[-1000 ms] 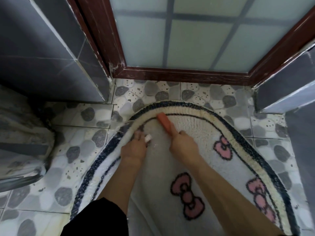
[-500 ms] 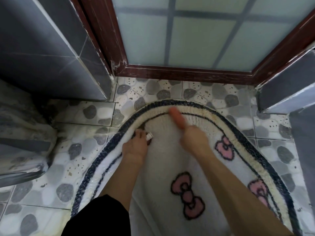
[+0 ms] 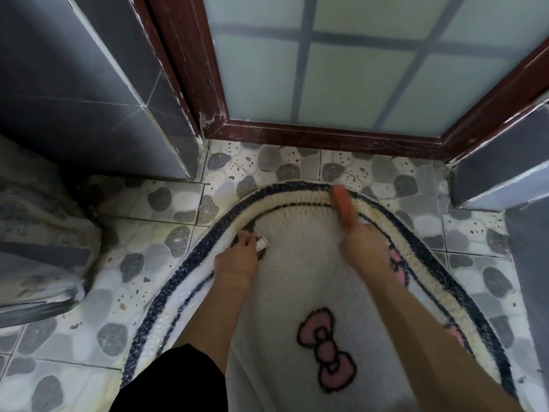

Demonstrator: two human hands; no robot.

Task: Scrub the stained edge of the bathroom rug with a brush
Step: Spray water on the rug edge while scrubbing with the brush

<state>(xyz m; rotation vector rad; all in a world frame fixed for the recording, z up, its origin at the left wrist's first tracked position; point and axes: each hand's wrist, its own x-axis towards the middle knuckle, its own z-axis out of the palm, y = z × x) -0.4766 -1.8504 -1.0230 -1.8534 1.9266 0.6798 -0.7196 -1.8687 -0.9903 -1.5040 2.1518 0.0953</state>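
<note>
Pebble-patterned floor tiles point(image 3: 166, 203) at nine o'clock, left hand point(image 3: 237, 263) curled on the white rug point(image 3: 297, 281), pinching a small white object point(image 3: 261, 243), right hand point(image 3: 365, 248) gripping a blurred orange brush point(image 3: 341, 203), brush head on the rug's yellowed cream edge point(image 3: 375, 217) at one o'clock.

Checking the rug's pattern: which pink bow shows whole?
The centre bow, low on the rug. The bow by the right wrist and the bow near the right border are partly hidden by the right forearm.
</note>
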